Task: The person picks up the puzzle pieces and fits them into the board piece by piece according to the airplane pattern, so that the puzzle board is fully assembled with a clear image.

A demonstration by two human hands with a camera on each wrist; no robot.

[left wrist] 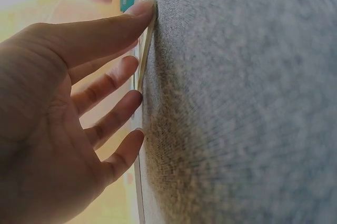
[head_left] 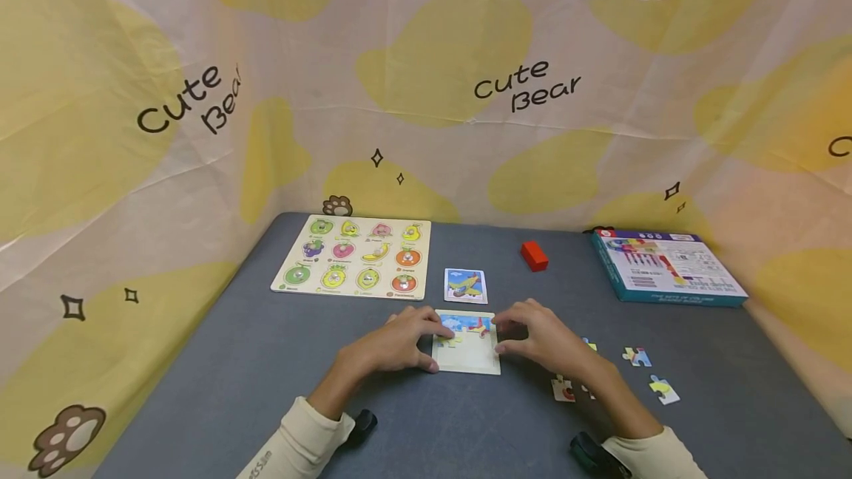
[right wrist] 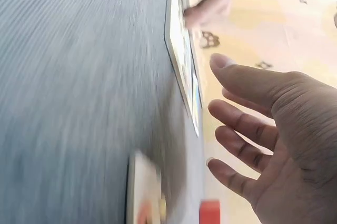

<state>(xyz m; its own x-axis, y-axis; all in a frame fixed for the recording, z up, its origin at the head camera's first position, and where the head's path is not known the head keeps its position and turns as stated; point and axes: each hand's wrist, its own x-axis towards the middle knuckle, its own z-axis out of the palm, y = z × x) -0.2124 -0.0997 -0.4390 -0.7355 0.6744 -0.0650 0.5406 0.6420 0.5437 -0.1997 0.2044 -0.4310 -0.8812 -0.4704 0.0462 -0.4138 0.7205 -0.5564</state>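
In the head view, one puzzle board (head_left: 467, 361) is lying front and centre; the left hand (head_left: 402, 340) is bracing nine o'clock and the right hand (head_left: 541, 337) is hovering at three, probably for steadying; one airplane card (head_left: 465, 286) is sitting at twelve, five loose pieces (head_left: 664, 389) are showing around four. Left wrist: relaxed fingers are spreading, thumb touching the edge. Right wrist: spread fingers are pinching nothing.
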